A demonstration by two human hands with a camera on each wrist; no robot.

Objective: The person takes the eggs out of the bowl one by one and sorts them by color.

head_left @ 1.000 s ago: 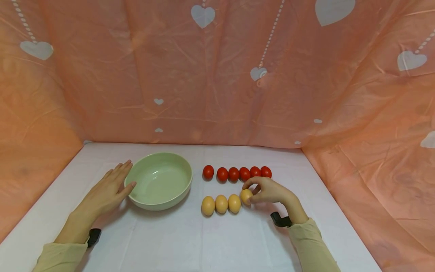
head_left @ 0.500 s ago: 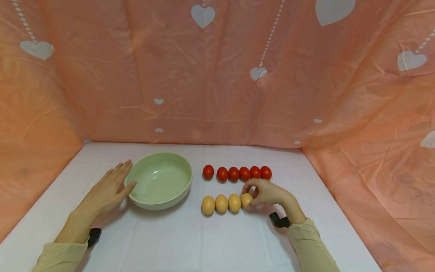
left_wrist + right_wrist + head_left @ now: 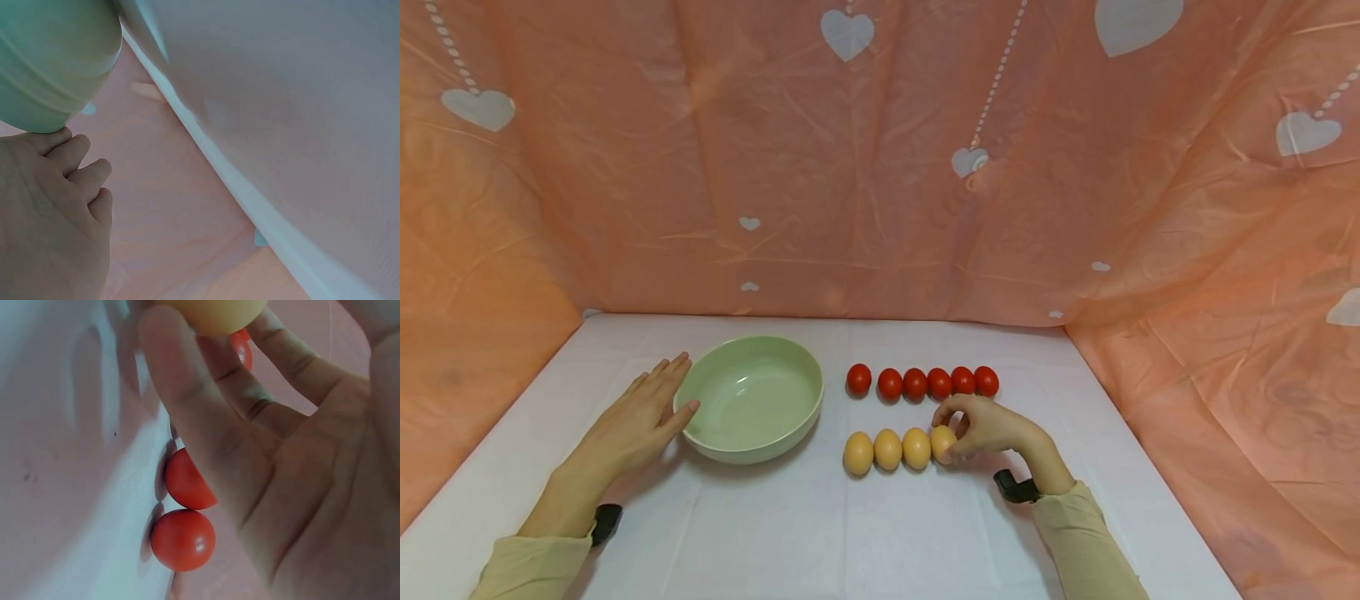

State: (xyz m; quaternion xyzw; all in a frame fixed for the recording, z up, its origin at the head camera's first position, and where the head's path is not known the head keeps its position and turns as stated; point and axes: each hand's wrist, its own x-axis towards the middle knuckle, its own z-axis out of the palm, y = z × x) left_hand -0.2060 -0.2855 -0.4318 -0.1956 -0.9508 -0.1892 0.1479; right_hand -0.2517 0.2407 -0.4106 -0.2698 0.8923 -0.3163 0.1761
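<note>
On the white table (image 3: 790,533), bare room near my edge.
My right hand (image 3: 992,427) pinches the fourth egg (image 3: 942,442); six tomatoes (image 3: 922,382) behind; left hand (image 3: 632,425) flat, touching the bowl (image 3: 748,398).

Six red tomatoes (image 3: 922,382), four eggs (image 3: 887,449), one green bowl (image 3: 749,401)

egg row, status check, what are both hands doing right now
Right hand pinching end egg of four, on table. Left hand flat, thumb touching green bowl. Tomato row behind, path to bowl clear.
</note>
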